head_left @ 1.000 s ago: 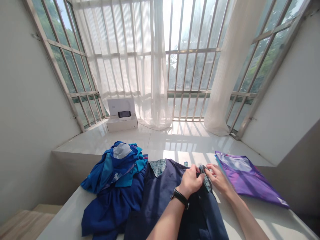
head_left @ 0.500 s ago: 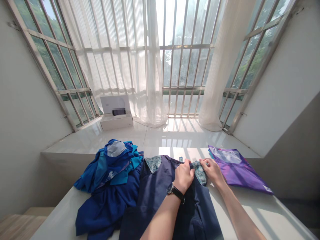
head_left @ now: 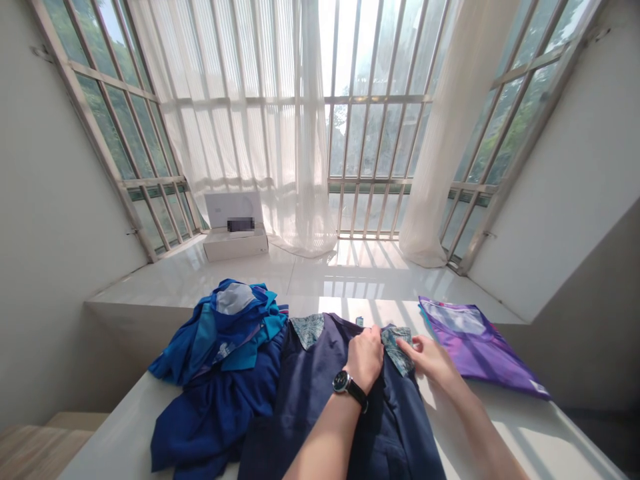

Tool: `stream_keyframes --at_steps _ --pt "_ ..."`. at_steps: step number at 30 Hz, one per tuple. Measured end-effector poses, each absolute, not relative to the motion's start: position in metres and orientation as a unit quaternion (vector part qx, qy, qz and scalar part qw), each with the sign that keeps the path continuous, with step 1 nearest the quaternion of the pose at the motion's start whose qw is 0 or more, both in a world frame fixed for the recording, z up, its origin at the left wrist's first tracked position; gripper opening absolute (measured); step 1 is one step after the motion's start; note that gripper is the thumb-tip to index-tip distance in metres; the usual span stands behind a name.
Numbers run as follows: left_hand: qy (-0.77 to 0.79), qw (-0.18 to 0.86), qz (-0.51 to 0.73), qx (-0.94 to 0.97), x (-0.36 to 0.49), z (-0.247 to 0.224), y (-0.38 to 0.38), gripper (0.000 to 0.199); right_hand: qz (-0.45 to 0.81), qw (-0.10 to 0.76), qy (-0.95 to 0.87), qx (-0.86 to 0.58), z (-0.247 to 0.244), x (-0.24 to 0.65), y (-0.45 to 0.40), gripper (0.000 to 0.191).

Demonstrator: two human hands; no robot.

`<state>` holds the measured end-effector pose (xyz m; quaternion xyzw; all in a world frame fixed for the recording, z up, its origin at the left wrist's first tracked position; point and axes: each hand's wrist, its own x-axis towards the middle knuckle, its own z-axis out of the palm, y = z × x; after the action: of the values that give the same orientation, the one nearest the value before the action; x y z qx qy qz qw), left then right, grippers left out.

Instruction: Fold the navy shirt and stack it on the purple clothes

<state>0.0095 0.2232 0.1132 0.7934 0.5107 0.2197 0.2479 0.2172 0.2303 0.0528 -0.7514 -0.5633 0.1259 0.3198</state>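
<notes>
A dark navy garment (head_left: 320,393) with patterned teal-grey shoulder patches lies spread on the white table, its neckline toward the window. My left hand (head_left: 365,357), a black watch (head_left: 341,382) on its wrist, is closed on the garment's collar just right of the neck opening. To its right, my right hand (head_left: 429,358) pinches the outer edge of the right patterned patch (head_left: 397,347), thumb on top. That patch now lies fairly flat between the two hands.
Crumpled blue clothes (head_left: 220,373) are heaped on the left. A folded purple shirt (head_left: 480,343) lies on the right. Behind, an open white box (head_left: 235,245) rests on the window ledge (head_left: 300,273), below sheer curtains (head_left: 300,167) and window bars.
My right hand has moved slightly down and right along the patterned patch, which looks flatter. My left hand has shifted slightly and stays at the collar. The view has tilted a little.
</notes>
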Motion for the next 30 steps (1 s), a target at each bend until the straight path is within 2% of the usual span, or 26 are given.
stream_keyframes --at_steps 4,10,14,17,22,26,30 --pt "0.507 0.255 0.210 0.796 0.007 0.114 0.225 0.029 0.128 0.278 -0.580 -0.755 0.055 0.215 0.228 0.050" --pt "0.501 0.229 0.173 0.816 0.002 0.126 0.226 0.035 0.094 0.267 -0.589 -0.757 0.064 0.212 0.225 0.041" --pt "0.499 0.196 0.122 0.835 -0.009 0.147 0.223 0.043 0.071 0.258 -0.575 -0.773 0.069 0.212 0.220 0.028" --pt "0.489 0.172 0.083 0.851 -0.036 0.167 0.225 0.046 0.054 0.246 -0.560 -0.789 0.074 0.210 0.215 0.026" --pt "0.542 0.108 0.049 0.832 -0.109 0.184 0.241 0.035 0.035 0.208 -0.573 -0.792 0.090 0.200 0.207 0.032" --pt "0.602 0.075 0.020 0.795 -0.159 0.177 0.258 0.034 0.020 0.182 -0.588 -0.788 0.097 0.195 0.202 0.032" --pt "0.632 0.070 0.021 0.771 -0.179 0.160 0.273 0.032 -0.010 0.206 -0.599 -0.774 0.090 0.200 0.203 0.030"
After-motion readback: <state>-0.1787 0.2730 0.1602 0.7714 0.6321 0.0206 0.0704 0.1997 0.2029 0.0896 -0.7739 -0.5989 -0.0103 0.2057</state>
